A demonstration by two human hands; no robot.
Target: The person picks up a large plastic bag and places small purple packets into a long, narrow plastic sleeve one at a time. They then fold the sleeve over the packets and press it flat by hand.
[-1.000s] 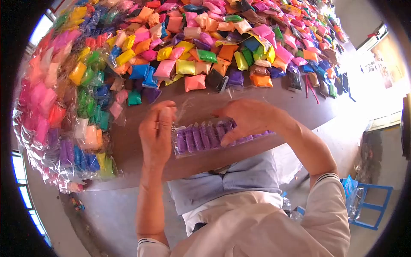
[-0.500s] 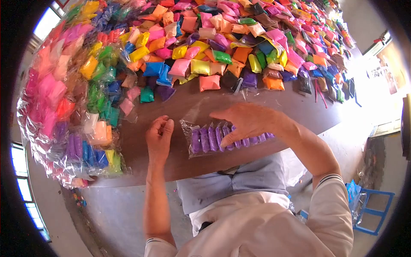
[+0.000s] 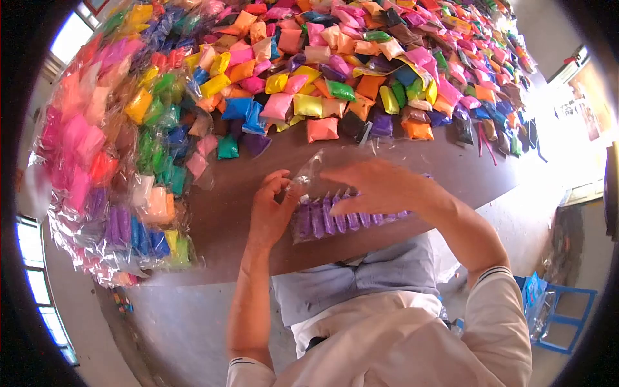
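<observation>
A row of purple packets (image 3: 317, 219) lies side by side in a clear plastic bag (image 3: 308, 169) near the table's front edge. At the bag's left end, my left hand (image 3: 271, 209) pinches the clear film between thumb and forefinger, its other fingers curled. My right hand (image 3: 380, 187) reaches over the row from the right. Its thumb and forefinger are stretched apart, the thumb across the tops of the packets, and it hides part of the row's middle.
A large heap of colourful packets (image 3: 322, 129) covers the back of the brown table (image 3: 219, 238). Clear bags of sorted packets (image 3: 155, 203) are piled along the left side. To the right, a blue frame (image 3: 567, 319) stands on the floor.
My left hand has moved right, from bare table to the bag's left end, and now pinches its film. My right hand stays over the row, slightly shifted.
</observation>
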